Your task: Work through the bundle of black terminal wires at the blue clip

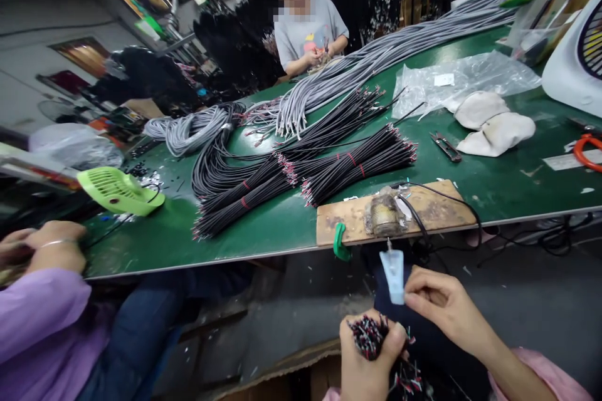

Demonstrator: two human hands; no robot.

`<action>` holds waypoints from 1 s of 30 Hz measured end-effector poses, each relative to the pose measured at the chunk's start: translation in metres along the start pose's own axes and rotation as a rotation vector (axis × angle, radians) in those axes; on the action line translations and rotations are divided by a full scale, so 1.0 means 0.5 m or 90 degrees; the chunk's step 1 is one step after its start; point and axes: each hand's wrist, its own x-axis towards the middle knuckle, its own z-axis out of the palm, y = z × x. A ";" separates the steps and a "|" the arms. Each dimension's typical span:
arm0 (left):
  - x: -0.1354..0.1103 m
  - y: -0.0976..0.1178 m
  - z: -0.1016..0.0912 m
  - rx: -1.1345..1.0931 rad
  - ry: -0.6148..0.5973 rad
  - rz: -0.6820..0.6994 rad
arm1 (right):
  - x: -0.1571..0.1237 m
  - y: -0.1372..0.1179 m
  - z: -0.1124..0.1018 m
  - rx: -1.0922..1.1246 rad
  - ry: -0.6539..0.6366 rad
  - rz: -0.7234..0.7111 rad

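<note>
My left hand point(369, 354) is wrapped around a bundle of black cables point(369, 337), whose stripped ends show red, white and black wires on top. My right hand point(444, 304) is closed in a pinch at the lower right edge of a light blue tapered piece point(394, 276). Whether the fingertips grip that piece or a thin wire beside it is hidden. The blue piece hangs from the shaft of a small motor point(385, 214), which is fixed on a wooden board point(449, 200) at the table edge. More wire ends point(407, 382) show below my left hand.
Tied black cable bundles point(360, 160) and long grey cables point(376, 56) lie on the green table point(512, 185). Snips point(444, 146), white gloves point(493, 123), orange-handled scissors point(587, 151) and a green fan point(117, 190) are there too. A purple-sleeved co-worker point(42, 319) sits left; another person point(310, 31) sits opposite.
</note>
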 end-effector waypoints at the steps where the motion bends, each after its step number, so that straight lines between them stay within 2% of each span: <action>1: -0.004 -0.008 0.001 -0.029 0.023 -0.040 | -0.004 -0.009 0.002 -0.028 -0.010 -0.028; 3: -0.007 -0.014 0.003 -0.035 0.060 -0.050 | -0.010 -0.025 0.008 -0.079 -0.044 -0.074; 4: -0.006 -0.013 0.005 -0.012 0.047 -0.036 | -0.012 -0.032 0.011 -0.101 -0.063 -0.090; 7: 0.004 -0.004 0.012 0.071 -0.057 -0.010 | -0.015 -0.043 0.016 -0.169 -0.089 -0.083; 9: 0.008 -0.003 0.017 0.104 -0.071 -0.013 | -0.017 -0.043 0.014 -0.211 -0.088 -0.067; 12: 0.004 -0.019 0.016 0.122 0.020 -0.018 | -0.019 -0.034 0.013 -0.235 -0.080 -0.050; 15: -0.004 -0.047 0.002 0.077 0.118 -0.037 | -0.025 -0.016 0.022 -0.189 -0.035 -0.030; 18: -0.007 -0.066 -0.012 0.008 0.144 -0.064 | -0.034 0.003 0.042 -0.152 0.050 -0.075; 19: -0.007 -0.069 -0.015 -0.010 0.135 -0.065 | -0.037 0.007 0.047 -0.130 0.061 -0.093; 21: -0.003 -0.067 -0.016 -0.043 0.092 -0.047 | -0.039 0.013 0.052 -0.036 0.021 -0.087; 24: 0.008 -0.047 -0.013 -0.067 -0.006 0.022 | -0.024 0.009 0.044 0.131 -0.072 0.010; 26: 0.015 -0.026 -0.012 -0.052 -0.048 0.074 | -0.003 -0.003 0.033 0.137 -0.038 0.038; 28: 0.020 -0.004 -0.011 -0.027 -0.056 0.118 | 0.024 -0.022 0.025 0.079 0.037 0.015; 30: 0.025 0.014 -0.012 -0.011 -0.049 0.153 | 0.048 -0.042 0.024 0.046 0.057 -0.006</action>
